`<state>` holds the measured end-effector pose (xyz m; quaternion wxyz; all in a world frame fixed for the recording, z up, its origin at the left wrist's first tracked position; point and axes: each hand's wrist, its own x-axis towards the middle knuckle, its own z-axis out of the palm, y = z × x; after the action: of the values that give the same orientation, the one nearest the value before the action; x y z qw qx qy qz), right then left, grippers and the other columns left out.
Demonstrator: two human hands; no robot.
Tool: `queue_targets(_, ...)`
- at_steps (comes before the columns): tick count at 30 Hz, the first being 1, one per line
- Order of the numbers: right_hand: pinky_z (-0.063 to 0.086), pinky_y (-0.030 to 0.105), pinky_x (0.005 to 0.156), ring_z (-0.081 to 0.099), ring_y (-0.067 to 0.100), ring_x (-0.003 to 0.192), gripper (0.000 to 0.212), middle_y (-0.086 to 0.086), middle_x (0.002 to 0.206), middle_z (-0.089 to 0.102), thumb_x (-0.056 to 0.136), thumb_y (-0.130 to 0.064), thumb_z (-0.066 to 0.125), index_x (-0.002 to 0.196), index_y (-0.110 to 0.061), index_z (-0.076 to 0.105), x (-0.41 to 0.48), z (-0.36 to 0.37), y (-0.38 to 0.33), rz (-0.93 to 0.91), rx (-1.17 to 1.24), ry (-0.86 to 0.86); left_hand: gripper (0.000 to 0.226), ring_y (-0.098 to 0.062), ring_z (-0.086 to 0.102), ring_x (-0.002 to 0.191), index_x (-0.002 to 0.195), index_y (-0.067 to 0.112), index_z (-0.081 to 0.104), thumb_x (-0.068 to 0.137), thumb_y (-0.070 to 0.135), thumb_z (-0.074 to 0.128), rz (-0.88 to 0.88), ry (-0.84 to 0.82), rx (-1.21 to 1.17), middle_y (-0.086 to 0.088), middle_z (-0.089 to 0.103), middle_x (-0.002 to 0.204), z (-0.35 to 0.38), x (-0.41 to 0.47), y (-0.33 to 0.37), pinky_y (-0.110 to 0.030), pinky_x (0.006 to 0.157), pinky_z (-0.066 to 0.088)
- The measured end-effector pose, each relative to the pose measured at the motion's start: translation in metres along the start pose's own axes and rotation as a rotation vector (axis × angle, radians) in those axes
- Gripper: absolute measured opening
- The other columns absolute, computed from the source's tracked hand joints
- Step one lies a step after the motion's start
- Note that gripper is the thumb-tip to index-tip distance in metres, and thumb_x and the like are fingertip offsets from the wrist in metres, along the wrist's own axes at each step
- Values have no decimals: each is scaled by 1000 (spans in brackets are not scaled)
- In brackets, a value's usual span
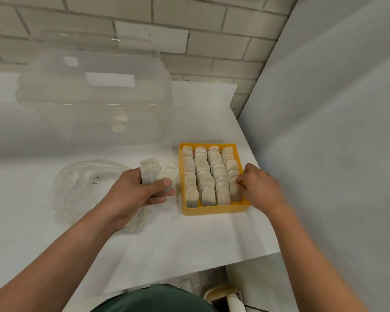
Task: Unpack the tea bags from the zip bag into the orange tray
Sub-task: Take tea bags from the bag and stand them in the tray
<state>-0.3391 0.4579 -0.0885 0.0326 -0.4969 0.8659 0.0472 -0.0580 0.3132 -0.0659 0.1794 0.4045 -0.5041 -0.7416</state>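
Observation:
The orange tray [214, 210] sits right of centre on the white table, filled with several rows of upright tea bags [206, 176]. My right hand [258, 185] rests at the tray's near right corner, its fingertips pinching a tea bag [234, 192] in the rightmost row. My left hand [140, 190] is just left of the tray and grips a small stack of tea bags [149, 173] held upright. The clear zip bag [83, 185] lies crumpled on the table beneath and left of my left hand. A loose tea bag [170, 173] lies between my left hand and the tray.
A large clear plastic container [95, 97] stands at the back left against the brick wall. A grey panel [336, 131] rises close to the tray's right. The table's near edge [212, 265] runs diagonally, with shoes on the floor below.

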Motion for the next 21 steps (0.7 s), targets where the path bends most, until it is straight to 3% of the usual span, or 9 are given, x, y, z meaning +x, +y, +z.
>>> queue_targets(8,41,29,64,64,23,94,32,-6,115,55,94,-27,64,125,-30,65,4,11,1,67,17,41,25,-24,78,100,110,1,74,88,12,80,-16,-20,14,-13,80,103,-1,1,3,-25,80,63)
queue_targets(11,45,31,66,64,24,96,33,-7,114,57,92,-32,68,125,-30,64,0,5,0,103,107,63,24,-24,78,99,110,3,75,88,10,79,-12,-22,12,-14,80,102,0,1,6,-23,79,63)
queue_targets(16,53,29,74,62,9,77,14,-14,88,63,90,-30,75,104,-27,77,-9,-25,-34,52,534,284,25,-26,78,99,110,2,74,87,8,80,-3,-37,-5,-13,80,103,2,1,11,-25,80,63)
queue_targets(19,53,20,78,66,3,84,6,-19,90,74,93,-28,74,96,-31,78,-16,-50,-71,-1,950,226,26,-24,78,99,111,4,75,86,8,81,17,-56,9,-11,80,103,4,0,13,-24,79,62)
queue_targets(21,54,19,81,68,2,90,11,-22,96,75,95,-28,72,103,-29,79,-19,-63,-91,-51,1117,124,27,-24,78,99,111,5,75,85,7,82,30,-65,13,-12,80,103,5,-1,15,-23,78,62)
